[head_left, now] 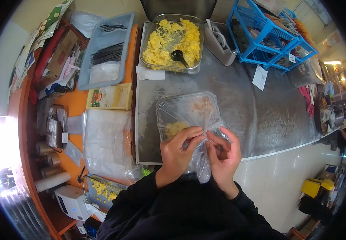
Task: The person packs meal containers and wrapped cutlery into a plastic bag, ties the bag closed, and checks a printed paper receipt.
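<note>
A grey metal counter (273,116) fills the middle of the view, and an orange counter (77,140) runs along its left edge. At the metal counter's far right corner stands a blue basket rack (261,55), loaded with packets and papers. Near the far left corner sits a clear rectangular tray (175,38) of loose yellow food (192,35). On the orange counter, a light-blue tray (109,37) of black cutlery lies toward the far end, and a stack of clear plastic bags (107,134) spreads close to the metal counter's left edge.

By the near edge of the metal counter, left of its middle, a filled plastic bag (189,110) encloses a clear container (159,110) with pale yellow food inside. The bag's neck is gathered above the container, its loose end hanging toward the person. The left hand (177,154) has its grip pinched on that neck; the right hand (226,158) meets it there, thumb and bent fingers also closed on the film.

A tape dispenser (220,43) stands between the yellow food and the rack. Smallest, a black ladle (178,56) lies on the yellow food.
</note>
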A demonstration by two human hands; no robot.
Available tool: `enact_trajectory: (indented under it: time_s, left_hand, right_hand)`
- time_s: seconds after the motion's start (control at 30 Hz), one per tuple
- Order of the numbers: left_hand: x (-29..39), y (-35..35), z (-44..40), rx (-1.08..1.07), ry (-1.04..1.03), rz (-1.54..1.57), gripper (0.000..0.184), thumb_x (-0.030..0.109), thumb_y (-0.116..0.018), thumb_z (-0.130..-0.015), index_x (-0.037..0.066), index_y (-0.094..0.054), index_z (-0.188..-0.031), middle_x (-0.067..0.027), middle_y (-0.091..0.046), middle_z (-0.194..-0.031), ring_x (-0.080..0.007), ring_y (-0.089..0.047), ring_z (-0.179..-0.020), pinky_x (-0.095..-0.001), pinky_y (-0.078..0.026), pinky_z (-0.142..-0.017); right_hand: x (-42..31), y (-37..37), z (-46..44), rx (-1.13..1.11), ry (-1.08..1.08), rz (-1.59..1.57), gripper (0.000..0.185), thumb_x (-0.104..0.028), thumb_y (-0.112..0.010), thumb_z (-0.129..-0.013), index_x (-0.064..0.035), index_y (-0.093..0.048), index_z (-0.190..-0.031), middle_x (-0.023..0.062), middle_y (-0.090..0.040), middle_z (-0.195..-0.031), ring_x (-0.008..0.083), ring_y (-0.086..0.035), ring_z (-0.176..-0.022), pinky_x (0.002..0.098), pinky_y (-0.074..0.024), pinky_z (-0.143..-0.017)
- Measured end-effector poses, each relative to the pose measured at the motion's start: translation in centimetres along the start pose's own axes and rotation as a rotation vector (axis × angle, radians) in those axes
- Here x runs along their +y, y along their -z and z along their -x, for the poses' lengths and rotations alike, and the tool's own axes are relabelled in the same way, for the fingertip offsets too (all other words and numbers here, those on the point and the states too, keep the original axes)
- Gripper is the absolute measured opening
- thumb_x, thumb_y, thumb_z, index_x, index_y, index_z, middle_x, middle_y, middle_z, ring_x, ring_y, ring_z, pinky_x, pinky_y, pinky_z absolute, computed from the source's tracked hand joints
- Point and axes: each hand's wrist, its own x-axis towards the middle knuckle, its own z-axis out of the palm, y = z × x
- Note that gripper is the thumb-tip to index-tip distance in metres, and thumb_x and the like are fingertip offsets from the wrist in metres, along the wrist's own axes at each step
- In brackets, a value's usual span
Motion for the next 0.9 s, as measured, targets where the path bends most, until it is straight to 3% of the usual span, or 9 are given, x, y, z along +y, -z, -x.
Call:
enact_trajectory:
  time_s: [0.13, 0.6, 0.8, 0.9]
  left_hand:
    - [-0.1, 1.1, -0.5, -0.132, -0.164, -0.224, 0.016, -0.004, -0.073, -0.075, -0.001, -0.072, -0.09, -0.0116, -0.07, -0.085, -0.0173, -0.068, -0.076, -0.0264, -0.053, -0.066]
    - [-0.4, 1.6, -0.9, -0.184, -0.204, -0.25, 0.016, -0.002, -0.072, -0.076, 0.001, -0.072, -0.091, -0.0115, -0.069, -0.082, -0.0178, -0.067, -0.072, -0.0262, -0.051, -0.063]
    - [-0.9, 2.4, -3.4, -0.397, -0.001, -0.144, 0.016, 0.001, -0.073, -0.076, -0.001, -0.072, -0.092, -0.0096, -0.07, -0.078, -0.0147, -0.066, -0.068, -0.0265, -0.051, -0.06]
    - [-1.8, 2.9, -6.2, -0.677, 0.361, 0.178, 0.014, 0.001, -0.073, -0.078, -0.005, -0.071, -0.091, -0.0094, -0.07, -0.078, -0.0126, -0.065, -0.069, -0.0249, -0.051, -0.061]
  right_hand:
    - [0.0, 0.0, 0.0, 0.002, -0.012, -0.032, 0.047, 0.012, -0.056, -0.087, -0.0005, -0.04, -0.13, 0.0224, -0.065, -0.112, 0.0159, -0.063, -0.101, 0.0231, -0.0536, -0.079]
    - [0.0, 0.0, 0.0, -0.002, -0.025, -0.025, 0.043, 0.011, -0.055, -0.088, -0.0016, -0.043, -0.127, 0.0203, -0.066, -0.111, 0.0151, -0.064, -0.099, 0.0231, -0.0535, -0.077]
    - [-0.7, 0.6, -0.9, -0.115, 0.174, 0.34, 0.042, 0.013, -0.056, -0.084, -0.0032, -0.048, -0.122, 0.0172, -0.068, -0.103, 0.0212, -0.069, -0.091, 0.0279, -0.0536, -0.072]
    - [-1.5, 1.1, -1.5, -0.184, 0.196, 0.384, 0.044, 0.014, -0.056, -0.082, -0.0036, -0.049, -0.122, 0.0173, -0.068, -0.101, 0.0271, -0.069, -0.088, 0.0313, -0.0531, -0.072]
